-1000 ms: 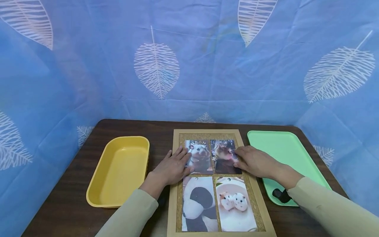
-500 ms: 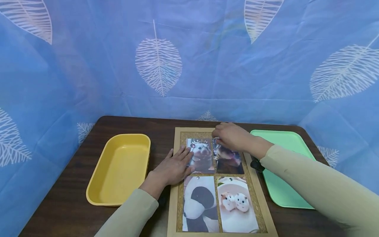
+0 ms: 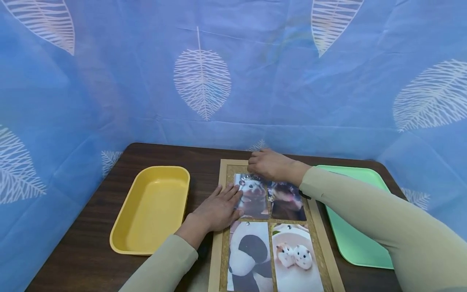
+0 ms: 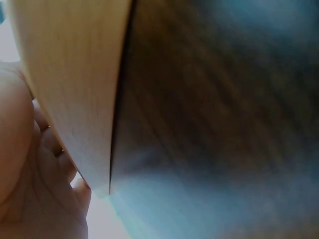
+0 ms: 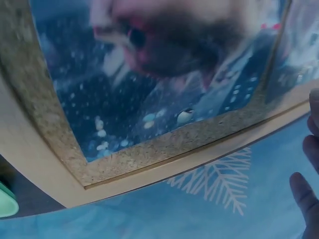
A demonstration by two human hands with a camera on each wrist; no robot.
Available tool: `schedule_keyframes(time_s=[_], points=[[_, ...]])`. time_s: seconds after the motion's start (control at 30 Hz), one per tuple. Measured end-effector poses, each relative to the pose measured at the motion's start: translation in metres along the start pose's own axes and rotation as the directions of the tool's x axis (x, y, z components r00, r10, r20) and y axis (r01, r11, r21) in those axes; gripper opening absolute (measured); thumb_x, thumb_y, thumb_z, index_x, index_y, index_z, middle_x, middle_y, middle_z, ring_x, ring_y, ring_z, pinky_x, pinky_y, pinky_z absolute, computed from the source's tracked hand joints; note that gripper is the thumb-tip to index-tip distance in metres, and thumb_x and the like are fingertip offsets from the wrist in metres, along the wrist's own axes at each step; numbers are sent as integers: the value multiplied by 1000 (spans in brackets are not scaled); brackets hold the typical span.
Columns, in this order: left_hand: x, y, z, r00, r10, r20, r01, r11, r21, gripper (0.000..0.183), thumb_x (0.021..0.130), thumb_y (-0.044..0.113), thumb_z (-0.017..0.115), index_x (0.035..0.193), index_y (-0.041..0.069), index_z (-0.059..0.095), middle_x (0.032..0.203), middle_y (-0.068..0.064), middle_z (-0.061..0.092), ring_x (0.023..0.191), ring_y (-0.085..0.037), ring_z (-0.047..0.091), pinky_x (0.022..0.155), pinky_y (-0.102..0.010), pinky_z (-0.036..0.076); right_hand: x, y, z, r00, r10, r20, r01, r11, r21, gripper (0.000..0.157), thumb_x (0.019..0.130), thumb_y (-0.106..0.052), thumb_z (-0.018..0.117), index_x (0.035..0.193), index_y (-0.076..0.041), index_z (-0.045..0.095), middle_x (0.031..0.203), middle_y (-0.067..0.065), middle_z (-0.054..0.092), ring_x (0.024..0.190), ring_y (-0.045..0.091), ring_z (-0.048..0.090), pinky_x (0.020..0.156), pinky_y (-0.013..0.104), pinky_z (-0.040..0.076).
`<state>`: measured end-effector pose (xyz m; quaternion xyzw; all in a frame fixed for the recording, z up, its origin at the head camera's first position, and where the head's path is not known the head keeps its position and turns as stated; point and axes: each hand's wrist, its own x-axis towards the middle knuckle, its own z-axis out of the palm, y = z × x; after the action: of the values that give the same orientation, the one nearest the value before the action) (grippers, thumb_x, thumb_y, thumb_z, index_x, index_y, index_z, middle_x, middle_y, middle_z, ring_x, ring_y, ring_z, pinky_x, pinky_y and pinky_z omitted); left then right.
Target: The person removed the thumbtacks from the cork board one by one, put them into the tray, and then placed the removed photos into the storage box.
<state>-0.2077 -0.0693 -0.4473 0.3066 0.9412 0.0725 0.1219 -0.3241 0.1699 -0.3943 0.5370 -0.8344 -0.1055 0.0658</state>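
A wood-framed cork board (image 3: 217, 251) lies on the table with two rows of photos. My left hand (image 3: 219, 207) lies flat, spread fingers over its left frame and the edge of the upper left hamster photo (image 3: 251, 201). Over the top of that photo, my right hand (image 3: 275, 164) reaches across with bent fingers; I cannot tell whether its hidden fingertips pinch anything. The upper right photo (image 3: 286, 205) is partly under the right forearm. A round pin (image 5: 185, 117) shows near its top edge. Below are a panda-toy photo (image 3: 249, 259) and a two-hamster photo (image 3: 295, 263), each with a pin.
A deep yellow tray (image 3: 114, 235) stands to the left of the board. On the right lies a shallow green tray (image 3: 365, 239), partly covered by the right sleeve. A blue leaf-patterned cloth (image 3: 255, 81) hangs behind the table (image 3: 84, 243).
My right hand has moved from the right edge of the upper right photo to its top, then left to the top of the upper left photo. My left hand stays in place.
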Motion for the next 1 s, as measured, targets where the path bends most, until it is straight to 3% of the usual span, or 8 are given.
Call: schedule_keyframes(time_s=[0.27, 0.47, 0.7, 1.0], points=[[-1, 1, 1, 1000, 1, -1, -1, 1000, 10, 69, 112, 53, 41, 169, 17, 27, 178, -1, 17, 165, -21, 11, 134, -49, 10, 13, 4, 11, 991, -126, 43, 131, 977, -171, 15, 98, -15, 75, 112, -18, 75, 113, -3, 74, 107, 22, 59, 100, 47, 53], [0, 1, 1, 1000, 5, 3, -5, 1000, 26, 68, 112, 54, 38, 169, 19, 26, 178, 0, 16, 165, -21, 9, 134, -49, 9, 20, 5, 14, 984, -147, 100, 166, 961, -220, 12, 100, -19, 72, 112, -21, 75, 111, -5, 74, 103, 20, 55, 95, 46, 50], [0, -2, 3, 1000, 3, 16, -3, 1000, 25, 69, 112, 56, 35, 170, 21, 23, 178, 0, 14, 166, -20, 6, 134, -49, 7, 27, 8, 17, 982, -164, 96, 183, 954, -239, 8, 101, -20, 69, 106, -21, 75, 106, -7, 74, 99, 19, 52, 86, 41, 45], [0, 0, 2, 1000, 0, 23, -1, 999, 53, 70, 112, 56, 35, 170, 20, 22, 178, 0, 14, 166, -20, 7, 134, -48, 8, 31, 9, 19, 969, -211, 129, 240, 928, -286, 12, 99, -21, 70, 109, -21, 74, 110, -7, 73, 104, 19, 54, 93, 42, 47]])
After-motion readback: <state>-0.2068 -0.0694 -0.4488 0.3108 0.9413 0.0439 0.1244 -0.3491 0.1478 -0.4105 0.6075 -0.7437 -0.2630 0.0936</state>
